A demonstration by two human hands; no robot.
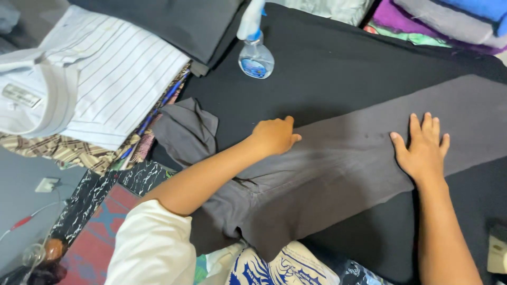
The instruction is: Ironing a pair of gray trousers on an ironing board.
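A pair of dark grey trousers [338,169] lies flat across a black cloth-covered surface [327,74], its waist toward the lower left and its leg running off to the upper right. My left hand [273,135] rests on the upper edge of the trousers near the waist, fingers curled down onto the fabric. Further along the leg, my right hand [422,148] is pressed flat on the cloth with its fingers spread. Neither hand grips anything.
A clear spray bottle [255,55] stands at the back. A folded white striped shirt [95,74] tops a pile of clothes at left, with dark folded cloth [174,21] behind. Coloured folded fabrics [443,21] sit at the top right. A patterned bag [285,266] lies near the front edge.
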